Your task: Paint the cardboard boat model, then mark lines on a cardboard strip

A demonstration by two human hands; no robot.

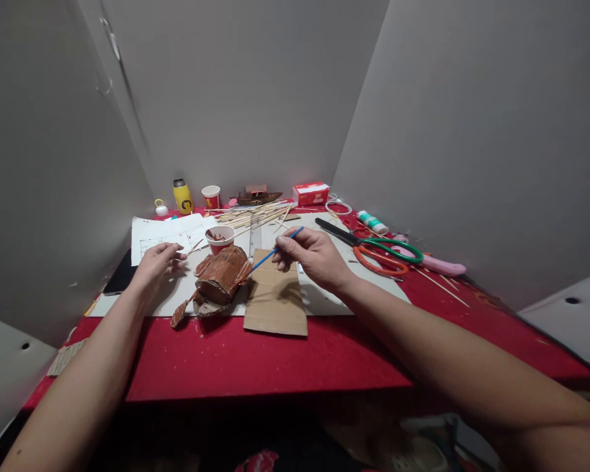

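The brown model [222, 275] lies between the two hands, nearer the body than the fingertips of neither by much, its striped, rounded body tilted and a small paddle-like piece [179, 314] sticking out at its near left. The left hand [160, 262] hangs just left of the model, apart from the other hand, fingers loosely bent; whether they grip the thin strip beside them, I cannot tell. The right hand [309, 254] is right of the model, thumb and fingers pinched on a blue brush [266, 256] whose far end reaches the model's right-hand flap; contact there is too small to tell. A paper cup [221, 247] with brown smears inside stands just behind the model, a cardboard sheet [275, 305] lies just right of it, and scissors [387, 249] lie farther right.
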